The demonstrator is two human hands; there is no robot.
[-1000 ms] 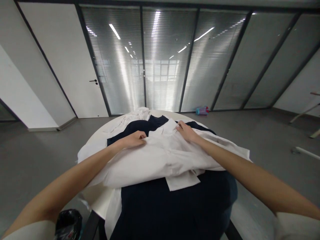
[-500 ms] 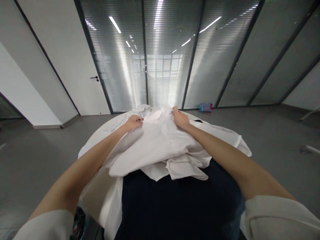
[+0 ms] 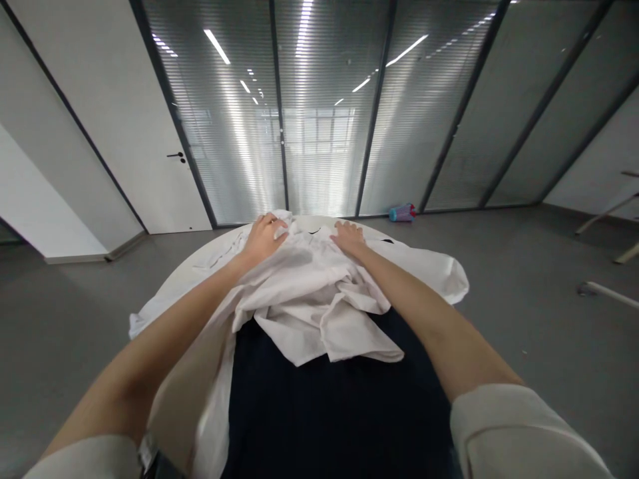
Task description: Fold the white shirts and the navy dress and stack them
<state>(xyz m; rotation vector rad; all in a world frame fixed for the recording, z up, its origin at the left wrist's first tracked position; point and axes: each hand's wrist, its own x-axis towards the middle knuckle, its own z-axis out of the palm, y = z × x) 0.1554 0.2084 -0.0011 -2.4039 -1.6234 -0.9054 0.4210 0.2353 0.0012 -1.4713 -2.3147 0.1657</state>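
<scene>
Our right hand [image 3: 350, 238] has flattened onto the white shirt [image 3: 309, 269], grip apart, while our left hand [image 3: 263, 240] clamps its far edge, likely a spreading step calling for smoothing next.

Left hand [image 3: 263, 241] up on the rumpled white garment [image 3: 314, 266], right hand [image 3: 350, 239] spread at its far end, dark cloth [image 3: 329, 419] showing below, glass partition [image 3: 322, 86] rising beyond the round table [image 3: 187, 274]
</scene>
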